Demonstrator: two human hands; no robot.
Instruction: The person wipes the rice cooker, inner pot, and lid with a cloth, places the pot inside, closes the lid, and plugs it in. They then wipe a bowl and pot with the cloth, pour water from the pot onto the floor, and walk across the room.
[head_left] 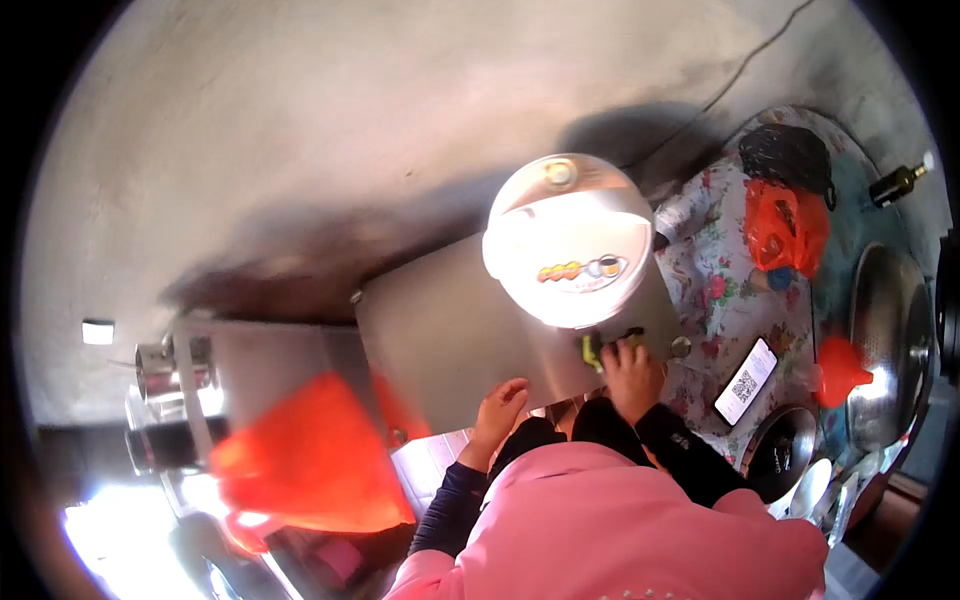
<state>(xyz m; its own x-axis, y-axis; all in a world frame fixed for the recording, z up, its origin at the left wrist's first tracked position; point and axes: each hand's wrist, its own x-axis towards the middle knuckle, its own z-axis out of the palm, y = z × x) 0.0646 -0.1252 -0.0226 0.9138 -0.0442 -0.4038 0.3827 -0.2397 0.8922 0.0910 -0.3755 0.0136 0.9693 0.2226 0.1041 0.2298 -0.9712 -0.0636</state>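
My right hand (634, 382) is at the front of a grey metal tabletop (450, 340), its fingers closed on a small yellow-green and black thing (592, 350) whose kind I cannot tell. Directly behind that thing stands a white, round-topped appliance (570, 225) that looks like an electric cooker, with a printed control panel and a knob-like part on top. My left hand (499, 412) hovers at the tabletop's front edge, fingers loosely bent, holding nothing.
To the right, a floral cloth (715, 290) carries a phone (746, 381) showing a QR code, a red plastic bag (785, 225) and a black bag (786, 160). Beyond are a large metal wok (880, 345) and a dark pan (782, 452). An orange-red bag (310, 465) hangs at left.
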